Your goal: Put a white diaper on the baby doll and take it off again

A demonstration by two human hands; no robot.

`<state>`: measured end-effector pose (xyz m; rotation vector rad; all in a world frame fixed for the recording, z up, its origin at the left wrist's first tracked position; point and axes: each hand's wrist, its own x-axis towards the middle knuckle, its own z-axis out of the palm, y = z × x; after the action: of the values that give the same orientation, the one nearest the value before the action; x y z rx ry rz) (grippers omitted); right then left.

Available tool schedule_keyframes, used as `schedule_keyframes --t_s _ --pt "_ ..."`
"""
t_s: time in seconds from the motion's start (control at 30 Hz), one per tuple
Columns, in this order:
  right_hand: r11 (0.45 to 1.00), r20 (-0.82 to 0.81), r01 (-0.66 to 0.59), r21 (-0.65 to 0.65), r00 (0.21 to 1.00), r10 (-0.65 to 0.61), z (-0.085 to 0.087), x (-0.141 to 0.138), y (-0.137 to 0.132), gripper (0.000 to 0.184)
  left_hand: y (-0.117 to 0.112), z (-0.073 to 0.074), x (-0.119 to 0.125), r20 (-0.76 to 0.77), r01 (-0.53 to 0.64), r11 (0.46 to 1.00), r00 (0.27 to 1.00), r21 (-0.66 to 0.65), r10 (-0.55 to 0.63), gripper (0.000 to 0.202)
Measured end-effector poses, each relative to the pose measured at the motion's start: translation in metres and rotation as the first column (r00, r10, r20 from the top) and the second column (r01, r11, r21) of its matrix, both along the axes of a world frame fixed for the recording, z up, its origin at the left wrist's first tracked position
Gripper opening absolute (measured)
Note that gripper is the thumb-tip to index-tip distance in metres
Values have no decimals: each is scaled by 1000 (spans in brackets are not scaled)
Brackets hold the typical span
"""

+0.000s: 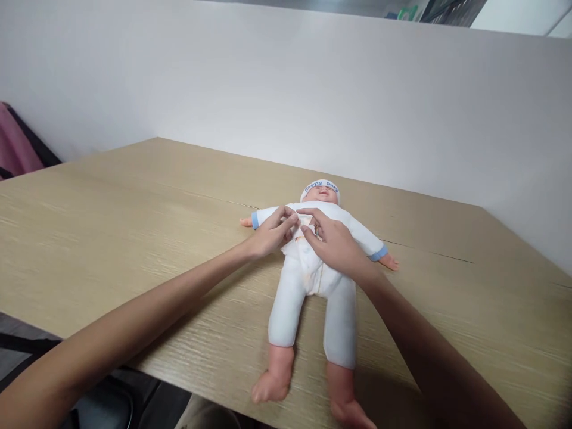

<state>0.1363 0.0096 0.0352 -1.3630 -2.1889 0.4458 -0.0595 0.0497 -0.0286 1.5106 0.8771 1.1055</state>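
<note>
A baby doll (308,280) in a white suit with blue cuffs and a white cap lies on its back on the wooden table (111,226), feet toward me. My left hand (270,232) pinches the suit's front at the doll's chest. My right hand (333,241) lies over the chest and belly, its fingers closed on the same opening of the suit. Both hands meet at the middle of the chest, where the fabric is pulled slightly apart.
A white wall (286,95) stands behind the table. A pink cloth on a dark seat (18,146) shows at the far left. The table's near edge runs under the doll's feet, which reach over it.
</note>
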Motion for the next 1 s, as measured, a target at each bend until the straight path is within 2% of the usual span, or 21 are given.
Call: schedule_keyframes --t_s 0.1,0.2,0.33,0.5,0.6,0.67,0.73,0.8,0.87,0.93,1.0 --pt "1000 -2 26 1 1000 -26 -3 -2 2 43 3 -17 -2 -20 -78 997 997 -5 78 40" --pt "998 -14 63 27 998 -63 -9 -3 6 41 8 -27 -1 0 -25 1000 1000 -10 25 43" --pt "996 -28 78 51 997 -76 -15 -2 9 38 14 -26 0 79 118 992 990 -47 -114 52" --pt "993 -64 62 105 996 -55 -18 0 10 38 16 -24 0 60 96 994 994 -45 -93 56" --pt "988 -90 47 149 995 -34 -21 1 14 43 15 -28 1 44 32 999 999 -26 -31 50" --pt "980 -124 45 193 992 -21 -22 3 17 48 9 -27 2 1 -78 997 997 17 78 41" --pt "967 -164 52 248 986 -10 -20 5 15 52 -3 -21 1 -75 -215 970 972 112 224 32" --pt "952 -202 59 301 979 3 -15 7 3 53 -23 -10 -1 -134 -289 925 935 245 328 26" --pt "943 -236 54 328 972 26 -10 10 -20 46 -48 4 -5 -177 -207 911 942 358 284 21" --pt "951 -252 0 309 964 82 -7 15 -51 33 -73 17 -10 -286 29 900 952 435 108 18" --pt "966 -242 -96 238 958 155 -10 21 -84 23 -94 23 -14 -483 303 833 874 463 -49 17"
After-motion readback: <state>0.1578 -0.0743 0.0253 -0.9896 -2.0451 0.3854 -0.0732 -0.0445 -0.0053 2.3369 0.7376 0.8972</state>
